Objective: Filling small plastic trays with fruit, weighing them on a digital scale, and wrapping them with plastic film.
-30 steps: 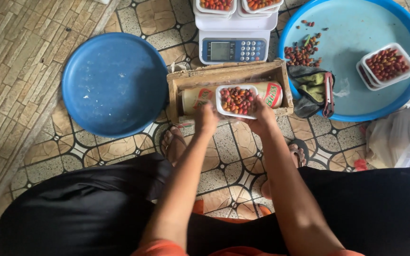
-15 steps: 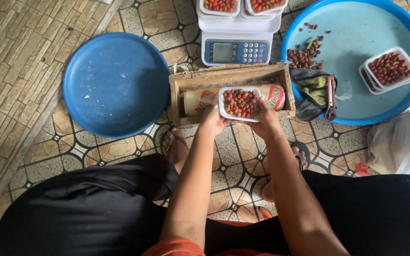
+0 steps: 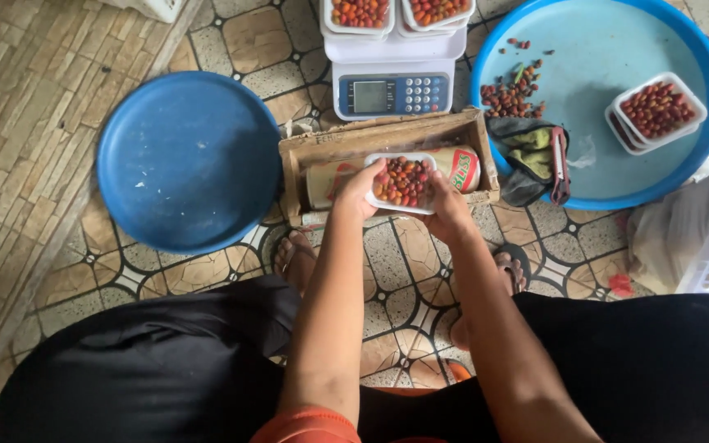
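Together, two hands [image 3: 360, 190] [image 3: 446, 215] hold one fruit tray [image 3: 402, 182].

Both forearms stretched forward and converging; left hand [image 3: 360, 190] and right hand [image 3: 446, 215] level, fingers curled inward in a grip, thumbs on top, knees spread.

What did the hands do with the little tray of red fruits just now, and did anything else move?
Very little changed. Both the left hand and the right hand kept hold of the white tray of red fruits over the wooden box; nothing was let go. The scale, the blue lid and the blue basin stayed where they were.
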